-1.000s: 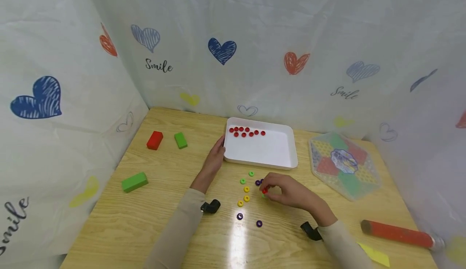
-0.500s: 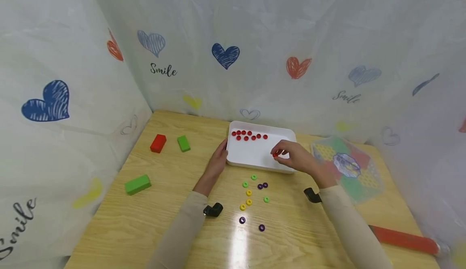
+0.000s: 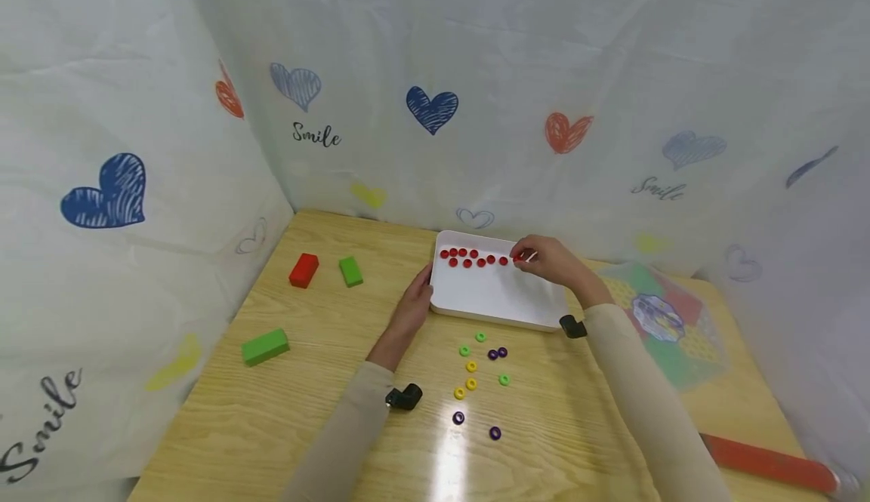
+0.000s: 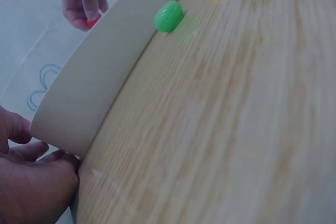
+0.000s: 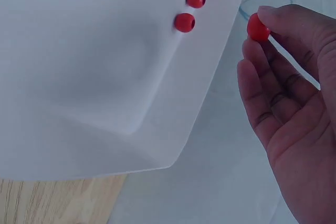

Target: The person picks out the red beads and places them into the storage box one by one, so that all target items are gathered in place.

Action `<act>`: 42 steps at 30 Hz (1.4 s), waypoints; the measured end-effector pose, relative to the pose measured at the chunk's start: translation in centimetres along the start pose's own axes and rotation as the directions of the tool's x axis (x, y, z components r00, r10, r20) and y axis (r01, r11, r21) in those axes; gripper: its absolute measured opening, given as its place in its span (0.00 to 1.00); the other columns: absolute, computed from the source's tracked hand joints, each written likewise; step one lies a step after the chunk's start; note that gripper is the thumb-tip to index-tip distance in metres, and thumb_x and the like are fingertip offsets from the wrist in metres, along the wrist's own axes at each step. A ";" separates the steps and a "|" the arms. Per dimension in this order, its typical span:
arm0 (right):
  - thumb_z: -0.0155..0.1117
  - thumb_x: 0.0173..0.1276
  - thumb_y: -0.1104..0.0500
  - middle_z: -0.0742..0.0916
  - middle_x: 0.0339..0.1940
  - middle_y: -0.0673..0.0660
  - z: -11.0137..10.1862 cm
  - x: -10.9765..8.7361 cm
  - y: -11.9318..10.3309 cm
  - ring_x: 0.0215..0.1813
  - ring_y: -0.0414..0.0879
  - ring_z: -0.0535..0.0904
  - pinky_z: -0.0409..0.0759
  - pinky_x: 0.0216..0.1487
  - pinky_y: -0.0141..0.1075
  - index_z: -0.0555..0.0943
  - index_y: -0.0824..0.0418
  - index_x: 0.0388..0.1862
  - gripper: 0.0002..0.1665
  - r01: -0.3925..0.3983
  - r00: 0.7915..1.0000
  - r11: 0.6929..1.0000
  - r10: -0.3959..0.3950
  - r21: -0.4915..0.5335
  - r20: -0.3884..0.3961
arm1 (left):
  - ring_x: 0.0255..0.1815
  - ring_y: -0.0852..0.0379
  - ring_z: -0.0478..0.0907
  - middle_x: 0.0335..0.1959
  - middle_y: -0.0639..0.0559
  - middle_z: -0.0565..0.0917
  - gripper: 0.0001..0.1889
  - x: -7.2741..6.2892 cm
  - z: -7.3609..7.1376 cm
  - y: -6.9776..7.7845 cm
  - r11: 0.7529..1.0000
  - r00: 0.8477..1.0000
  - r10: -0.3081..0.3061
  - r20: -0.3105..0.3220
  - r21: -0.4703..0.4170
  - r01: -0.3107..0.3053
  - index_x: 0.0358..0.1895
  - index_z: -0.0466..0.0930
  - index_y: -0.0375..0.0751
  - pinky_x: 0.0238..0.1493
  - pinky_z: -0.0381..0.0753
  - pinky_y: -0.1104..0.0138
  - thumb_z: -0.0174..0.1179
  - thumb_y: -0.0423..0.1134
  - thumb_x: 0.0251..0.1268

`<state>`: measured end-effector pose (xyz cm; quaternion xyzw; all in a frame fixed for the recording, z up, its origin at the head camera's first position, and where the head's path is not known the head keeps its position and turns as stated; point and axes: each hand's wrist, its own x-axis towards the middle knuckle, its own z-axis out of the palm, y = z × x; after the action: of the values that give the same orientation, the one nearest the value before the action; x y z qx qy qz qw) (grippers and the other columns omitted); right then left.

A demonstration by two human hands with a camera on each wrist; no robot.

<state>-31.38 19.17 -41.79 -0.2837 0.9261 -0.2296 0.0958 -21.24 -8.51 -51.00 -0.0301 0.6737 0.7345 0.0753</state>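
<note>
A white tray (image 3: 496, 302) lies at the back of the table with several red beads (image 3: 467, 263) in rows along its far side. My left hand (image 3: 411, 306) holds the tray's left edge; in the left wrist view thumb and fingers sit at its corner (image 4: 68, 140). Between thumb and fingertips my right hand (image 3: 553, 264) pinches one red bead (image 5: 258, 28), raised over the tray's far right part. That bead is partly hidden in the head view. In front of the tray lie loose green (image 3: 465, 350), yellow (image 3: 472, 384) and purple beads (image 3: 495, 432).
At the left are a red block (image 3: 303, 270), a small green block (image 3: 350, 271) and a larger green block (image 3: 265, 347). A hexagonal bead case (image 3: 662, 321) is to the right, partly behind my right arm. A red tube (image 3: 771, 462) lies near the right edge.
My right hand has carried the red bead from the table's loose beads up over the tray to its far side, beside the red row. The left hand stays on the tray's edge.
</note>
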 end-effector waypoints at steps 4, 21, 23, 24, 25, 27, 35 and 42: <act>0.66 0.64 0.63 0.84 0.41 0.55 0.1 1.0 0.9 0.46 0.50 0.79 0.80 0.49 0.47 0.83 0.65 0.46 0.12 -0.036 0.999 0.999 0.036 -0.002 0.008 | 0.78 0.57 0.47 0.77 0.54 0.54 0.27 0.1 0.0 0.0 1.000 1.000 -0.012 0.000 0.000 0.012 0.77 0.51 0.50 0.76 0.49 0.61 0.36 0.38 0.78; 0.65 0.65 0.63 0.86 0.43 0.58 1.7 2.4 3.6 0.47 0.52 0.80 0.79 0.55 0.48 0.84 0.62 0.45 0.10 -0.188 0.982 0.982 0.188 -0.011 0.026 | 0.77 0.58 0.46 0.77 0.56 0.52 0.27 0.2 0.1 -0.3 1.000 1.000 0.003 0.016 -0.001 -0.003 0.77 0.50 0.51 0.76 0.49 0.62 0.36 0.38 0.78; 0.65 0.65 0.63 0.86 0.43 0.58 1.7 2.5 3.5 0.47 0.52 0.80 0.79 0.55 0.48 0.84 0.62 0.46 0.11 -0.198 0.980 0.980 0.198 -0.008 0.029 | 0.77 0.59 0.46 0.77 0.57 0.52 0.27 0.3 0.0 -0.3 1.000 1.000 -0.002 0.017 -0.004 0.002 0.77 0.50 0.52 0.76 0.49 0.62 0.36 0.39 0.78; 0.65 0.65 0.63 0.86 0.43 0.58 1.7 2.6 3.5 0.47 0.52 0.81 0.79 0.55 0.48 0.84 0.62 0.46 0.11 -0.199 0.979 0.980 0.199 -0.010 0.029 | 0.77 0.60 0.46 0.77 0.58 0.53 0.27 0.3 0.0 -0.3 1.000 1.000 -0.007 0.014 -0.003 0.007 0.77 0.50 0.53 0.76 0.49 0.63 0.36 0.39 0.78; 0.65 0.65 0.63 0.87 0.43 0.58 1.7 2.6 3.4 0.47 0.52 0.81 0.79 0.55 0.48 0.84 0.62 0.46 0.11 -0.203 0.979 0.979 0.203 -0.010 0.031 | 0.77 0.60 0.46 0.77 0.58 0.53 0.27 0.3 0.0 -0.4 1.000 1.000 -0.007 0.014 -0.004 0.007 0.77 0.50 0.53 0.76 0.49 0.63 0.36 0.39 0.78; 0.65 0.65 0.63 0.87 0.43 0.58 1.7 2.8 3.4 0.46 0.52 0.81 0.79 0.54 0.48 0.84 0.62 0.46 0.11 -0.200 0.979 0.980 0.201 -0.012 0.035 | 0.77 0.60 0.46 0.77 0.58 0.53 0.27 0.3 0.0 -0.4 1.000 1.000 -0.006 0.014 -0.007 0.006 0.77 0.50 0.53 0.76 0.49 0.62 0.36 0.39 0.78; 0.66 0.64 0.64 0.87 0.43 0.59 1.9 3.0 3.1 0.47 0.53 0.81 0.79 0.56 0.48 0.85 0.63 0.46 0.11 -0.200 0.979 0.980 0.201 -0.023 0.031 | 0.78 0.58 0.46 0.78 0.55 0.52 0.27 0.3 0.0 -0.3 1.000 1.000 -0.001 0.015 -0.017 0.002 0.77 0.50 0.51 0.76 0.49 0.62 0.36 0.37 0.78; 0.66 0.63 0.64 0.87 0.44 0.58 2.2 3.2 3.0 0.49 0.53 0.81 0.78 0.56 0.48 0.85 0.62 0.46 0.12 -0.211 0.976 0.975 0.213 -0.062 0.031 | 0.77 0.59 0.47 0.78 0.55 0.52 0.27 0.3 0.0 -0.2 1.000 1.000 -0.008 0.011 -0.007 0.008 0.77 0.51 0.52 0.76 0.50 0.63 0.36 0.38 0.78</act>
<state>-34.83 18.73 -45.32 -0.1900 0.9554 -0.1858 0.1287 -21.51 -8.45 -51.27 -0.0289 0.6706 0.7368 0.0819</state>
